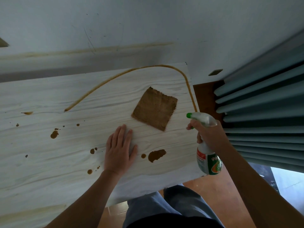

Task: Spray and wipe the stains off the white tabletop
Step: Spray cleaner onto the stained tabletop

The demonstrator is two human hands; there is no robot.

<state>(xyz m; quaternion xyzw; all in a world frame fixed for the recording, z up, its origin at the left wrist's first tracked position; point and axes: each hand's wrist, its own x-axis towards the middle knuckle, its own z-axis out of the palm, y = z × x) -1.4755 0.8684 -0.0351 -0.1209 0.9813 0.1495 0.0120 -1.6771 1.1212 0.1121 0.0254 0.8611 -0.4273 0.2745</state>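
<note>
The white wood-grain tabletop [49, 162] carries brown stains: a long curved streak [115, 76], a big blot [156, 155] near the front and several small drops [54, 134] to the left. A brown square cloth [155, 108] lies flat in the middle right. My left hand [119, 148] rests flat on the table, fingers apart, just below and left of the cloth. My right hand [209, 134] grips a clear spray bottle [208, 159] with a green nozzle [189, 115] pointing left, held over the table's right edge.
Grey-blue pleated curtains [263, 112] hang close on the right. A white wall [148, 27] with a faint brown smear stands behind the table. Brown wooden floor [213, 195] and my trouser legs [172, 204] show below the front edge.
</note>
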